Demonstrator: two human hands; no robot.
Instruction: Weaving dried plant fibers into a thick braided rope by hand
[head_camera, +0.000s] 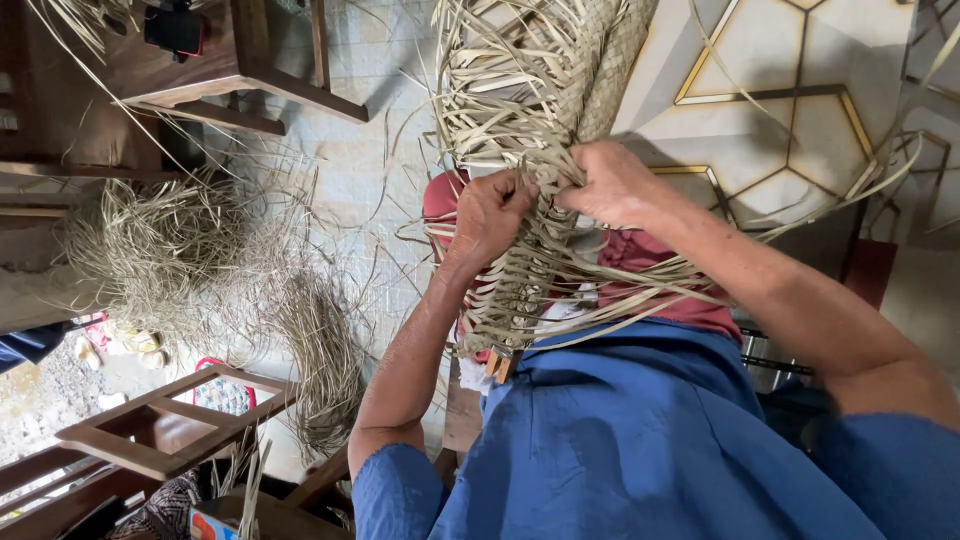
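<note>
A person in blue works a half-woven mat held over the lap. The left hand is closed tight on pale strips at the weave's edge; the right hand, just beside it, pinches more strips. Loose ends fan out around both wrists. A straw pile covers the floor between wooden chairs.

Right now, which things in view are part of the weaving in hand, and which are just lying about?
In hand:
- woven mat, partly plaited
- loose strips at its edge
- left hand and right hand, both gripping strips

Lying about:
- heap of dried fibre on the floor
- wooden chair at top left
- wooden frame at bottom left
- sandals
</note>
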